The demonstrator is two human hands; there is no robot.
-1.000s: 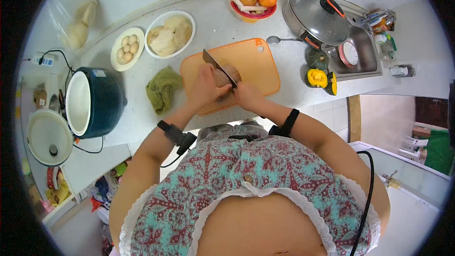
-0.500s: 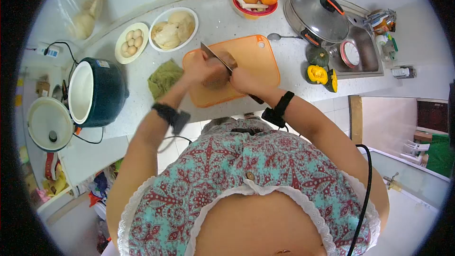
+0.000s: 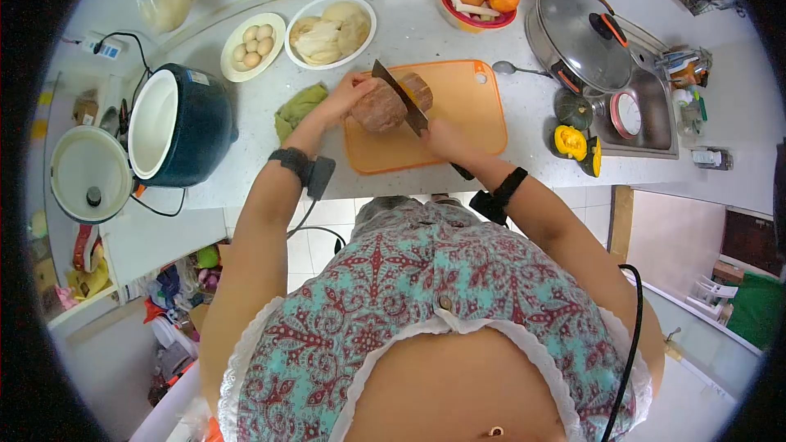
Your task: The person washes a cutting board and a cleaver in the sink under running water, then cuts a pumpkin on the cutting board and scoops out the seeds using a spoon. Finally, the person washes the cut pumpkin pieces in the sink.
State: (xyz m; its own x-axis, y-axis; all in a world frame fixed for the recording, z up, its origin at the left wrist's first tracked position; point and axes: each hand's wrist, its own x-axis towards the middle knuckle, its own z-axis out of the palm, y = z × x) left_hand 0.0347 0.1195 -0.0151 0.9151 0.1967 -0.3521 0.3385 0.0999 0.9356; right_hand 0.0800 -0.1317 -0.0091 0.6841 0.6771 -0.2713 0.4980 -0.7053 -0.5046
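On the orange cutting board (image 3: 471,110) lies a big reddish-brown, rough-surfaced chunk of food (image 3: 378,108); its exact kind I cannot make out. My left hand (image 3: 350,92) is closed against the chunk's left side, its fingertips resting on the upper edge. A cleaver (image 3: 401,98) stands on edge across the chunk, with a smaller part of it showing to the right of the blade. My right hand (image 3: 446,142) is wrapped round the cleaver's dark handle. How deep the blade sits is not clear. Beside the board's left edge, a green cloth (image 3: 299,110) is crumpled near my left wrist.
Behind are a plate of eggs (image 3: 270,24), a white bowl of dough-like food (image 3: 370,33) and a red basket (image 3: 449,8). To the right sit a spoon (image 3: 506,67), lidded pot (image 3: 577,41), cut pumpkin (image 3: 571,142) and sink (image 3: 659,127). A dark cooker (image 3: 201,131) stands left.
My view has shifted, so the counter appears further right. My left hand, blurred close to the blade before, now rests at the chunk's left side. The cleaver stays in my right hand.
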